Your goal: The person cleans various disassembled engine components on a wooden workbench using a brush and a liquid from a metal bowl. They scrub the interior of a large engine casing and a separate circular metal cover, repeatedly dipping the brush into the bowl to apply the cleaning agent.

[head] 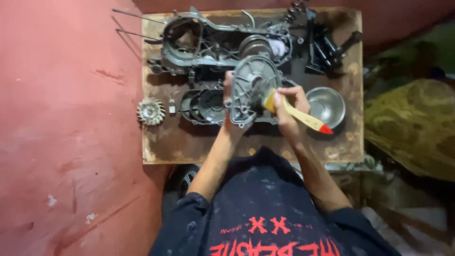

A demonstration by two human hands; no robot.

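Cover [251, 83] sits only in your left hand [231, 114], closed on its edge; it could slip onto the desk [189, 142]. Right hand [286, 109] grips the brush [298, 114]; hard strokes could tip the bowl [326, 105] nearby.

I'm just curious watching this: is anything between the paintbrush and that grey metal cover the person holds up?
Nothing visible. The left hand holds the grey metal cover up above the wooden board, and the right hand presses the paintbrush so its bristles lie directly on the cover's face. The steel bowl sits off to the side.
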